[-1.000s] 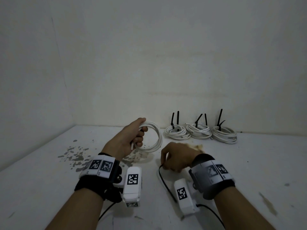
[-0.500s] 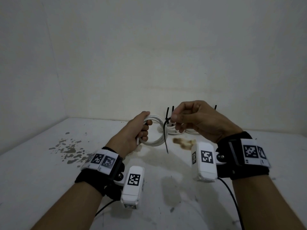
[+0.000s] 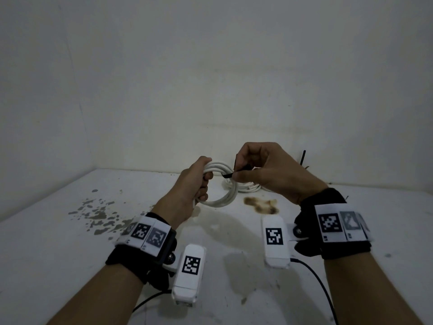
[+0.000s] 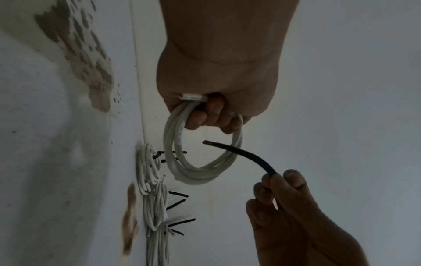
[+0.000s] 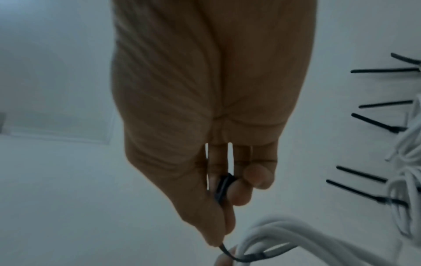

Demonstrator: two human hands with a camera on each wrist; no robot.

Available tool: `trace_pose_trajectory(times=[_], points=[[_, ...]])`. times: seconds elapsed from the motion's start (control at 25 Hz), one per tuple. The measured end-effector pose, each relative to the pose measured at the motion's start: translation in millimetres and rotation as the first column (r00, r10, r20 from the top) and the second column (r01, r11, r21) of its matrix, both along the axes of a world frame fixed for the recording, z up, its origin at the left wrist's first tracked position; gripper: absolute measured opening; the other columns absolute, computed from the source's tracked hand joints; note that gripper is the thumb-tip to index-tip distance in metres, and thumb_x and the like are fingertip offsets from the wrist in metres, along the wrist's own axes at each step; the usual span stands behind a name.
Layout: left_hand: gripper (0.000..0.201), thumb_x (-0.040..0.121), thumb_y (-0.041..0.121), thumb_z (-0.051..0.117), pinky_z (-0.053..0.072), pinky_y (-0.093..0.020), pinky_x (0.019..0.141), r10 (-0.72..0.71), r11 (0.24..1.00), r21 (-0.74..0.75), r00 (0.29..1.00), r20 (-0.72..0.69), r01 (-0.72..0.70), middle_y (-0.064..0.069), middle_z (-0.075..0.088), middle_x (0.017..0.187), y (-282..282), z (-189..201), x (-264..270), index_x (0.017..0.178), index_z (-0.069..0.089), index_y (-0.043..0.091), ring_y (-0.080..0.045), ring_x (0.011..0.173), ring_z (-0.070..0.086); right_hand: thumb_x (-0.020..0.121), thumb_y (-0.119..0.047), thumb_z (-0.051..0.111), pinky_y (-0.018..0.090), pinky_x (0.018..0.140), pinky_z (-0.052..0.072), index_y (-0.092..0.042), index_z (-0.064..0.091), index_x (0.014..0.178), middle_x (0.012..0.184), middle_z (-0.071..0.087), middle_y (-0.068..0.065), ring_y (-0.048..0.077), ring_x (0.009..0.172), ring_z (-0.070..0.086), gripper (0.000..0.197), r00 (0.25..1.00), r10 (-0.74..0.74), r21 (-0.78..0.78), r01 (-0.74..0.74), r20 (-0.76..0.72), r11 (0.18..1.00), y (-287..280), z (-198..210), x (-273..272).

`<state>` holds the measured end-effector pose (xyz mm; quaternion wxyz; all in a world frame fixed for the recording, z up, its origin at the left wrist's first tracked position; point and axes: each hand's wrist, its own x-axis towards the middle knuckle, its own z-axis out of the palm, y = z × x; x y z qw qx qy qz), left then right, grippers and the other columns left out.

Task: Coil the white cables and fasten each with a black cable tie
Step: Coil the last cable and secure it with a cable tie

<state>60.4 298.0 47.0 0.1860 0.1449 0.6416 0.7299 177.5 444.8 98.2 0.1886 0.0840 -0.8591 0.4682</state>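
Here the left hand point(image 3: 194, 181) is raised above the white surface point(image 3: 58, 242), its fingers curled round one side of a coiled white cable point(image 3: 222, 184) so that the loop hangs upright in the air, clear of the surface. The right hand point(image 3: 269, 170) is just beside it, thumb and forefinger pinching a black cable tie point(image 4: 241, 156); in the left wrist view the tie arcs from those fingertips point(image 4: 273, 181) toward the middle of the loop, its free end apart from the strands, while in the right wrist view the tie point(image 5: 241, 257) seems to lie against the cable point(image 5: 284, 235), so whether they touch cannot be settled. Behind the hands, by the wall point(image 3: 210, 78), lie coiled cables already bound point(image 4: 152, 203), their black tie tails point(image 5: 378, 122) sticking out. A brown stain point(image 3: 262, 205) marks the surface under the right hand, and grey flecks point(image 3: 98, 214) spread to the left. Both wrists wear black bands with white camera blocks point(image 3: 187, 270) bearing square printed markers
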Motion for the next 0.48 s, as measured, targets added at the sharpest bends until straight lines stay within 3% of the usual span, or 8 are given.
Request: trace_pose_trajectory(times=[0.16, 0.28, 0.4, 0.48], points=[[0.043, 0.093, 0.041, 0.054, 0.023, -0.024, 0.041, -0.039, 0.999, -0.015, 0.998, -0.040, 0.039, 0.004, 0.022, 0.049, 1.5, 1.9, 3.7, 0.062, 0.055, 0.012, -0.012, 0.040, 0.019, 0.073, 0.003, 0.080, 0.020, 0.063, 0.051, -0.009, 0.064, 0.073, 0.069, 0.071, 0.004, 0.010, 0.063, 0.064, 0.020, 0.996, -0.088, 0.198, 0.088, -0.011, 0.976, 1.7, 2.8, 3.7], [0.039, 0.093, 0.040, 0.054, 0.022, -0.024, 0.042, -0.082, 0.996, -0.035, 0.996, -0.030, 0.081, 0.005, 0.022, 0.049, 3.8, 1.5, 8.3, 0.068, 0.066, 0.012, -0.011, 0.040, 0.019, 0.068, 0.003, 0.080, 0.015, 0.054, 0.045, -0.010, 0.063, 0.068, 0.059, 0.065, -0.003, 0.000, 0.050, 0.055, 0.022, 0.985, -0.158, 0.325, 0.172, -0.068, 0.930, -1.7, 4.6, 2.2], [0.035, 0.094, 0.034, 0.057, 0.018, -0.024, 0.041, -0.143, 0.990, -0.017, 0.990, 0.018, 0.143, 0.006, 0.019, 0.049, 4.8, 1.4, 10.7, 0.062, 0.049, 0.021, -0.010, 0.039, 0.016, 0.068, 0.003, 0.079, 0.014, 0.052, 0.045, -0.010, 0.062, 0.070, 0.059, 0.063, -0.005, 0.000, 0.049, 0.055, 0.021, 0.984, -0.159, 0.419, 0.177, -0.078, 0.891, -9.6, 5.1, 0.4], [0.034, 0.092, 0.030, 0.062, 0.017, -0.023, 0.040, -0.117, 0.993, 0.007, 0.993, 0.012, 0.117, 0.007, 0.020, 0.048, 4.9, 2.2, 10.6, 0.063, 0.048, 0.022, -0.009, 0.039, 0.016, 0.069, 0.002, 0.079, 0.017, 0.056, 0.050, -0.013, 0.063, 0.074, 0.065, 0.067, -0.003, 0.002, 0.054, 0.058, 0.022, 0.988, -0.136, 0.425, 0.156, -0.077, 0.892, -14.1, 4.6, -0.2]])
